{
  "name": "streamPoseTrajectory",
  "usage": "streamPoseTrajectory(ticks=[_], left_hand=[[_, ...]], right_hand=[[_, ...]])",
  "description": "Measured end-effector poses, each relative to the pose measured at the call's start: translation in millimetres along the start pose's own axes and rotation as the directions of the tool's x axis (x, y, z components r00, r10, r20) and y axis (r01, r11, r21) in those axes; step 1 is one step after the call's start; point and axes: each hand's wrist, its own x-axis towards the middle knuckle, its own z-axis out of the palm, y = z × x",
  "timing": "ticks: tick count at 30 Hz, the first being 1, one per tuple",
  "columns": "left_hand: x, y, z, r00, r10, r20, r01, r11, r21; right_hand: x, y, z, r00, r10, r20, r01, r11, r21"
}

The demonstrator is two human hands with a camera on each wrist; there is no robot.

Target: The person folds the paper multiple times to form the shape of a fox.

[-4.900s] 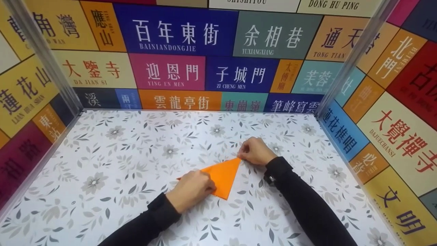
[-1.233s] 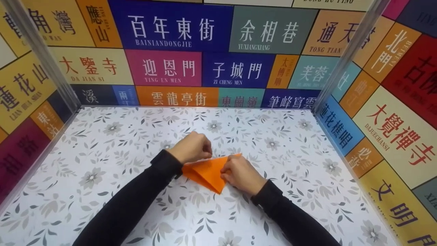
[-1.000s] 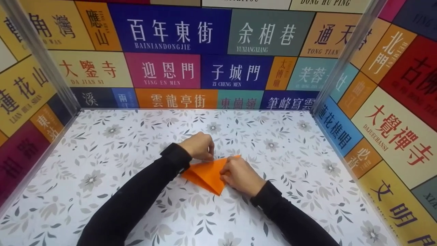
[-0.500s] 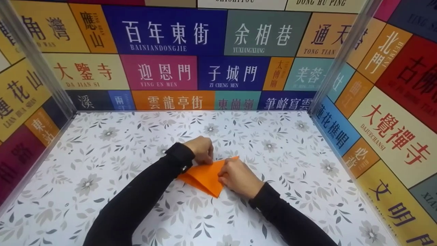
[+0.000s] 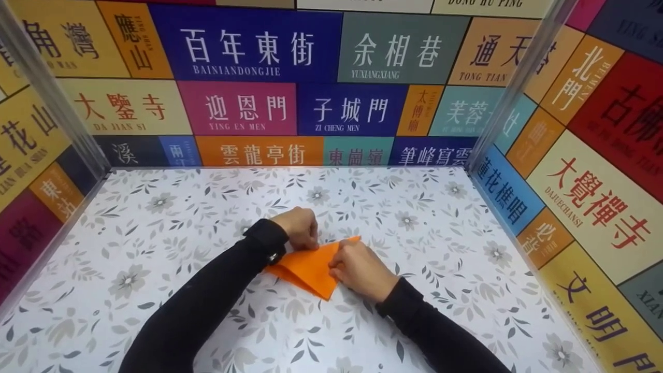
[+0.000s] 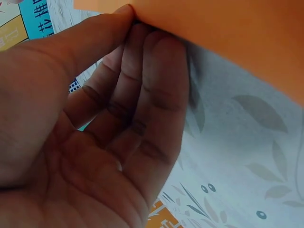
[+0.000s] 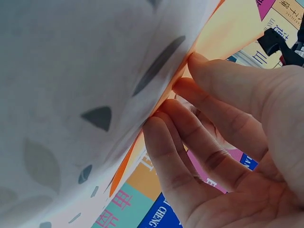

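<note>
A folded sheet of orange paper (image 5: 310, 267) lies on the table in the head view, with a gap between its layers along the near left edge. At the far edge, my left hand (image 5: 299, 228) pinches the paper; in the left wrist view its thumb and fingertips meet at the orange paper's edge (image 6: 228, 28). My right hand (image 5: 362, 270) holds the right side, below the pointed far corner. Seen from the right wrist, the thumb and curled fingers bear on the paper (image 7: 228, 28) near the tabletop. Some fingertips are hidden in the head view.
A white tabletop (image 5: 217, 321) with a grey leaf and flower print spreads around the paper. Panels of coloured signs form a back wall (image 5: 243, 109) and side walls, joined by clear corner strips (image 5: 500, 98).
My left hand has gone from the paper's lower left to its far edge, and my right hand from the far corner to the right side. Over the last second, both hands barely move.
</note>
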Motion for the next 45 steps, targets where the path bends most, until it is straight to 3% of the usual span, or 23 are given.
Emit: streamPoseTrajectory(ticks=[15, 33, 45], left_hand=[[-14.7, -12.2, -3.6, 1.000, -0.006, -0.008, 0.006, 1.000, 0.013], [-31.9, -34.5, -2.1, 0.999, 0.017, -0.042, -0.017, 1.000, 0.009], [-47.7, -47.7, -2.2, 0.999, 0.001, -0.048, -0.002, 1.000, -0.013]], right_hand=[[1, -2, 0, 0.999, -0.034, -0.018, 0.033, 0.998, -0.045], [1, -3, 2, 0.999, 0.038, -0.013, -0.039, 0.999, -0.023], [1, -4, 0, 1.000, 0.007, -0.016, -0.008, 1.000, -0.017]])
